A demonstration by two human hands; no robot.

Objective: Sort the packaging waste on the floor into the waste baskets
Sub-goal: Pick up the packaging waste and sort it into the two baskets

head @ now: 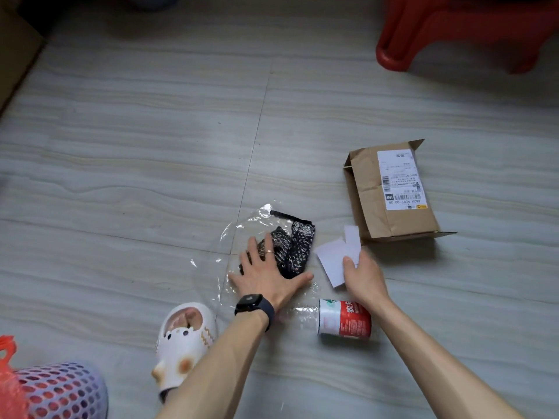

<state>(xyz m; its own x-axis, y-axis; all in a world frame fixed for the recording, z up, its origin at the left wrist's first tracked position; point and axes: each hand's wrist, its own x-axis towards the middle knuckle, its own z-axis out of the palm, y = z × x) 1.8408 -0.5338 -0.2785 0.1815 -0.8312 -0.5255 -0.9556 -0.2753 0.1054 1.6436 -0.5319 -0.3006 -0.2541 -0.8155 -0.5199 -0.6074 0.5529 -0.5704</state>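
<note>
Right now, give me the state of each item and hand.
left hand, flat, pressing on the plastic bag
right hand, pinching the white paper
cardboard box, on its side, flaps open
bottle, lying on its side
waste basket, holds a red bag

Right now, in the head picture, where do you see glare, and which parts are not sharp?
Head view: soft, even light, faint shadows; white glare spots on the crumpled clear plastic film under the left hand. Head view: the red plastic stool and the lilac perforated basket at the edges are soft; the white paper pieces in the right hand are sharp.
</note>
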